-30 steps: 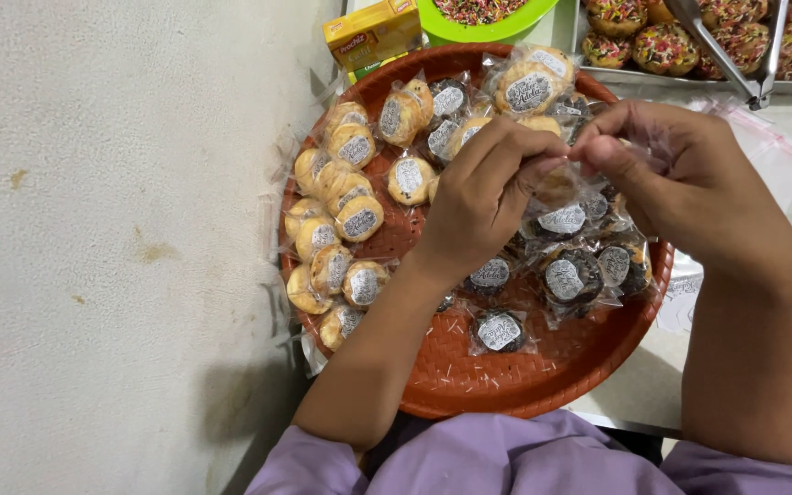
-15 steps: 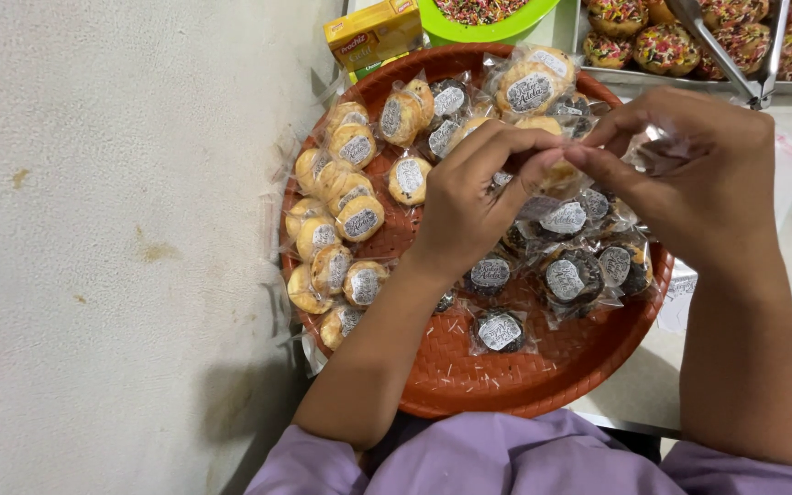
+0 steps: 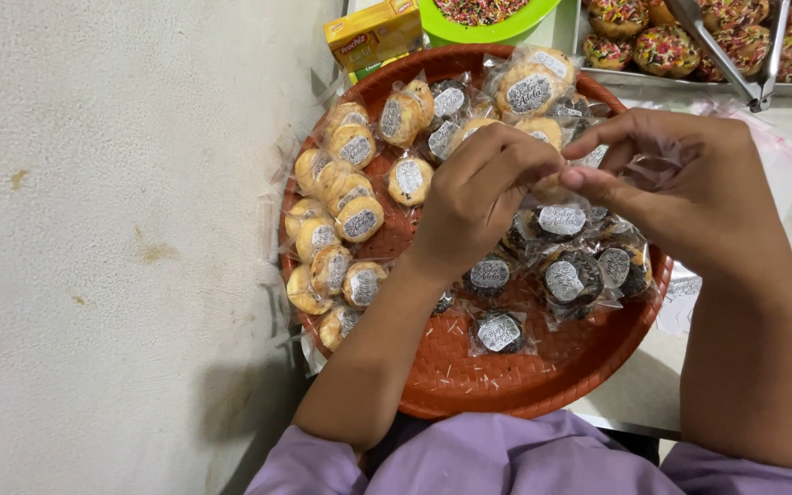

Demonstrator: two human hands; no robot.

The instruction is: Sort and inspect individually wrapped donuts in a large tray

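Observation:
My left hand (image 3: 483, 188) and my right hand (image 3: 680, 179) meet above a round orange woven tray (image 3: 506, 380). Both pinch a small pastry in a clear plastic wrapper (image 3: 552, 179), which my fingers mostly hide. Pale round wrapped pastries (image 3: 341, 234) with round grey stickers fill the tray's left side and top. Dark wrapped pastries (image 3: 570, 275) lie under and just below my hands. One dark pastry (image 3: 499, 332) sits apart near the tray's front.
A yellow carton (image 3: 373, 32) and a green bowl of sprinkles (image 3: 483, 16) stand beyond the tray. A metal pan of sprinkle-topped pastries (image 3: 689, 41) with tongs (image 3: 735, 50) is at top right. A pale wall (image 3: 112, 247) runs along the left.
My right hand has shifted slightly and its fingers have closed in on the wrapper together with the left fingertips. The tray and the pastries on it have stayed put.

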